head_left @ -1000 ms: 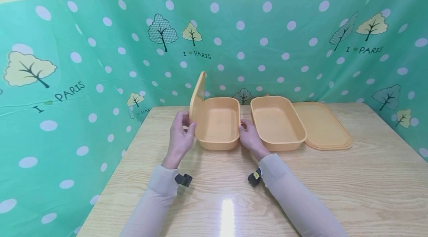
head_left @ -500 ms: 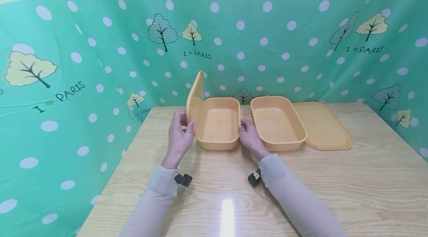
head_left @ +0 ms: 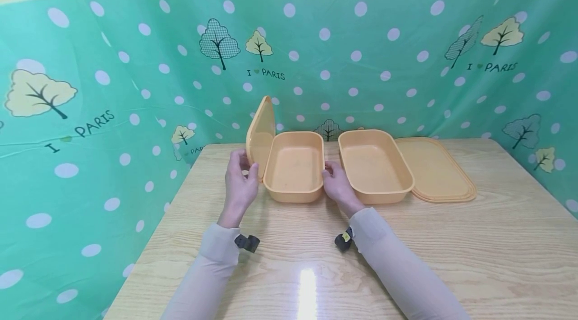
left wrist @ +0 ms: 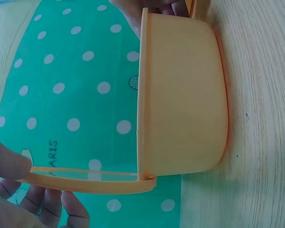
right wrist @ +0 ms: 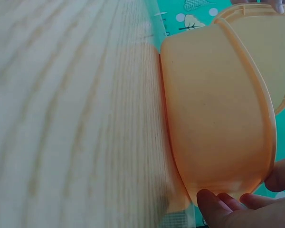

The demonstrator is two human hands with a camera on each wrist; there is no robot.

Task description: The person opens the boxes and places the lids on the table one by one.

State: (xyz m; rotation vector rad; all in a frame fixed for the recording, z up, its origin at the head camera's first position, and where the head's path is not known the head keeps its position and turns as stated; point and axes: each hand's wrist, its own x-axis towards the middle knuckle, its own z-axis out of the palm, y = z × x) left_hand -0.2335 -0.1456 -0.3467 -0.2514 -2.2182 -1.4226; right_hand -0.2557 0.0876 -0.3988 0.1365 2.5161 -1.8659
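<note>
My left hand (head_left: 241, 182) pinches a pale orange plastic lid (head_left: 262, 134) between thumb and fingers. The lid stands steeply on edge, tipped outward, its lower edge at the left rim of a matching rectangular food container (head_left: 295, 164). In the left wrist view, the lid (left wrist: 92, 183) meets the container (left wrist: 185, 95) at one corner of the rim. Against the container's right wall, my right hand (head_left: 338, 184) grips with curled fingers. Its fingertips (right wrist: 209, 202) lie on the outer wall in the right wrist view. Nothing lies inside the container, which sits upright on the table.
A second open container (head_left: 377, 164) of the same colour stands just right of my right hand. Partly under or behind it lies a flat lid (head_left: 435, 169). A green dotted curtain (head_left: 325, 49) rises behind the wooden table (head_left: 298, 260) and along its left side.
My left hand has shifted slightly left and tilted the lid further outward, away from the container. The right hand and both containers have stayed in place.
</note>
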